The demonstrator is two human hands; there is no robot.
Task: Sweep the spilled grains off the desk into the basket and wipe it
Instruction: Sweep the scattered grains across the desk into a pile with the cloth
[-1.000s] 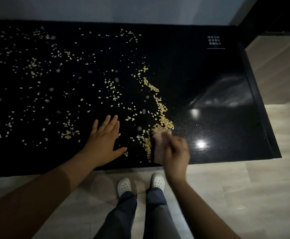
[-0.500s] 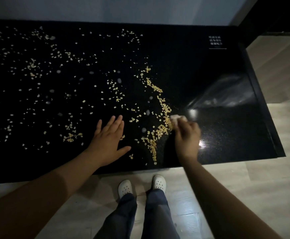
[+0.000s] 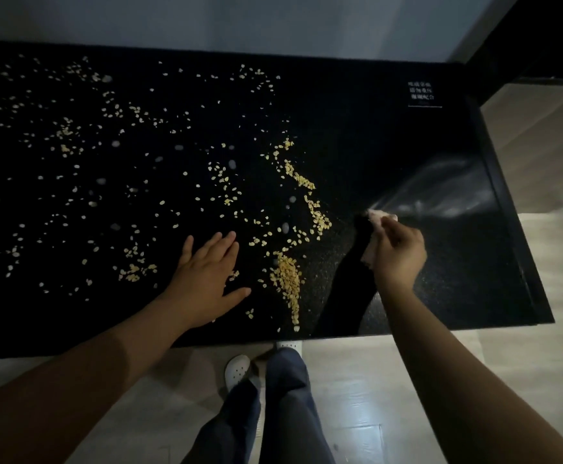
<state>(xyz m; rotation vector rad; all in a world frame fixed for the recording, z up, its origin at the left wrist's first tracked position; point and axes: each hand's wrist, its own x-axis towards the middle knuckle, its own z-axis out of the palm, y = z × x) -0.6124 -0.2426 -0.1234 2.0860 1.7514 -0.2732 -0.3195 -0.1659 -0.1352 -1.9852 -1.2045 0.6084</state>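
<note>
Yellow grains [image 3: 287,279] lie scattered over the glossy black desk [image 3: 374,135], thin across the left and middle, denser in a ridge and a small heap near the front middle. My left hand [image 3: 206,279] rests flat on the desk with fingers spread, just left of that heap. My right hand [image 3: 395,251] grips a pale cloth [image 3: 379,217] and is to the right of the grain ridge, over a grain-free stretch of desk. No basket is in view.
The desk's right edge [image 3: 504,209] and front edge [image 3: 407,331] border a pale wood floor. White printed text [image 3: 421,92] marks the far right corner. A wall runs behind the desk. My legs and white shoes [image 3: 238,368] stand at the front edge.
My right hand with the cloth has moved right and away from me, off the grain ridge onto grain-free desk. The grains near the front are now gathered in a heap. My left hand stays put.
</note>
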